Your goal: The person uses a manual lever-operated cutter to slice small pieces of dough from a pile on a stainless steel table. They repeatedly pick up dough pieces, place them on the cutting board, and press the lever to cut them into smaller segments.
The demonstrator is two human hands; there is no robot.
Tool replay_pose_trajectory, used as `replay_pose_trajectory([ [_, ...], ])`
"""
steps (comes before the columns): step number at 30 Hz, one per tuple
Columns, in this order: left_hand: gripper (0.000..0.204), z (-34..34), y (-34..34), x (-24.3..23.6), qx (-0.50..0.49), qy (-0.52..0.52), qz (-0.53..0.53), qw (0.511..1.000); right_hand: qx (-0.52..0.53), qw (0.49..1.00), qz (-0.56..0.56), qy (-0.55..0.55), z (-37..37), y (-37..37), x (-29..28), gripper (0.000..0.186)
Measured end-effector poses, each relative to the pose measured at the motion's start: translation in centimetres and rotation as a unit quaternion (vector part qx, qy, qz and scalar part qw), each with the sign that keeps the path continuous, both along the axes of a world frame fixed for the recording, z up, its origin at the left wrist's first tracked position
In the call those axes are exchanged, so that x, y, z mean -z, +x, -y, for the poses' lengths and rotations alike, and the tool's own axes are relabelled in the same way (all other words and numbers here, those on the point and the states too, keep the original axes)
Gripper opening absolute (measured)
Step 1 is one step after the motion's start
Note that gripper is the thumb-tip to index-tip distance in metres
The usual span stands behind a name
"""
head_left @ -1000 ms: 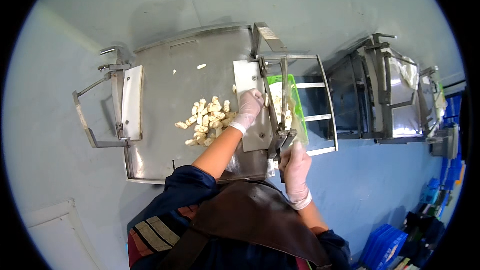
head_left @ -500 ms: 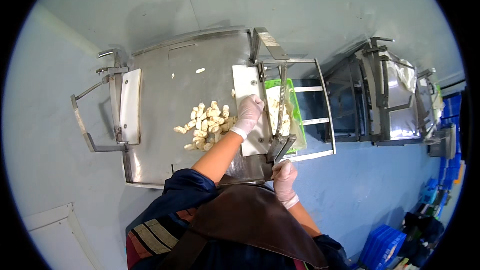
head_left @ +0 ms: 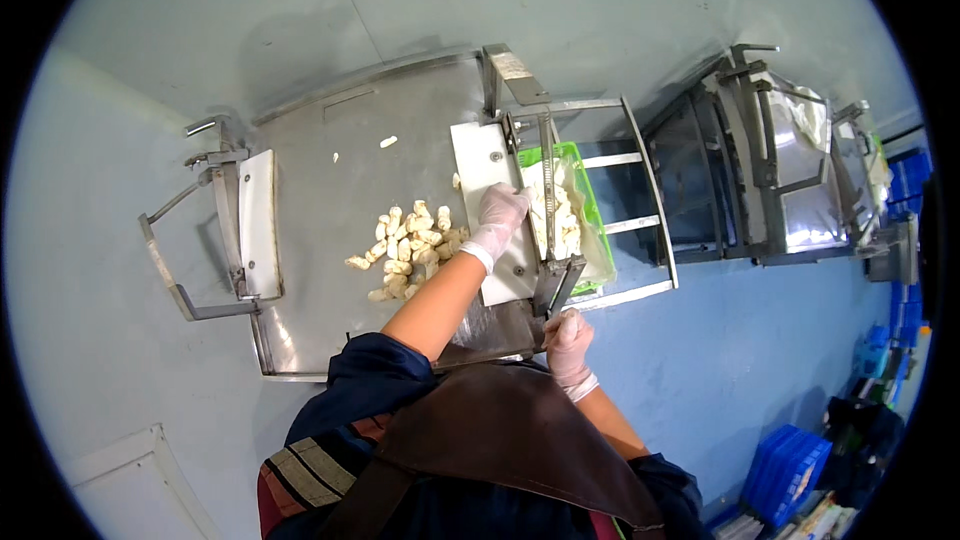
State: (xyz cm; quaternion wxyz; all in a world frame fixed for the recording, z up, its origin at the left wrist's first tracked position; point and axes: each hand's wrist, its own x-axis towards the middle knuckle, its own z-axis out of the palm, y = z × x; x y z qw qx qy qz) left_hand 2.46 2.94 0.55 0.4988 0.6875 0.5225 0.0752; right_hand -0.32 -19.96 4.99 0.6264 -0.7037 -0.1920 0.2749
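A person in a brown apron [head_left: 490, 440] and dark sleeves works at a metal counter [head_left: 320, 230], both hands in thin whitish gloves. The left hand [head_left: 502, 217] lies over a white board [head_left: 480, 155] fixed along the counter's right side, its fingers curled narrow at the board's right edge, just beside the metal cutter [head_left: 553, 285]; whether it pinches anything cannot be told, since the fingers hide the spot. The right hand [head_left: 568, 345] is closed in a fist around the cutter's handle at the lower end, the grip mostly covering it.

The pale, brown-marked food pieces [head_left: 400, 252] lie in a loose heap on the counter, left of the left hand and partly behind its wrist. One piece [head_left: 456, 181] sits by the board's left edge, and two small bits [head_left: 388, 142] lie farther up. Right of the cutter, a green basket [head_left: 592, 195] with a clear plastic liner holds pale cut pieces [head_left: 567, 225], beside the bars of a metal frame [head_left: 640, 290]. A second white board [head_left: 258, 230] stands along the counter's left side.
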Motion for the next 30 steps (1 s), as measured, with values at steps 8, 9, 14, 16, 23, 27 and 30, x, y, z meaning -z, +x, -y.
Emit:
replay_pose_trajectory([
  [8, 0.013, 2.2, -0.1, -3.5, 0.035, -0.031, 0.28, 0.959, 0.006, 1.0, -0.002, 0.004, -0.2, 0.0, 0.3, 0.058],
  [9, 0.014, 1.2, -0.8, -4.4, 0.03, 0.006, 0.221, 0.975, 0.012, 0.999, 0.042, -0.008, 0.2, 0.2, 1.6, 0.058],
  [14, 0.037, -3.3, -7.6, -7.0, 0.141, 0.317, -0.232, 0.909, 0.033, 0.988, 0.133, -0.067, 1.5, 0.3, 5.7, 0.056],
  [16, 0.034, -3.5, -8.7, -4.5, 0.197, 0.335, -0.345, 0.854, 0.026, 0.987, 0.144, -0.073, 1.2, 0.3, 5.6, 0.056],
  [23, 0.022, -3.3, -6.5, -4.3, 0.052, 0.222, -0.116, 0.967, 0.006, 0.988, 0.147, -0.05, 0.7, 0.4, 3.5, 0.058],
  [27, 0.031, -0.6, -2.2, -4.0, 0.077, 0.214, -0.121, 0.966, 0.013, 0.992, 0.119, -0.044, 1.5, 0.8, 5.6, 0.059],
  [30, 0.029, 0.3, -1.3, -1.8, 0.071, 0.164, -0.032, 0.983, 0.025, 0.993, 0.108, -0.043, 1.8, 0.8, 6.5, 0.058],
])
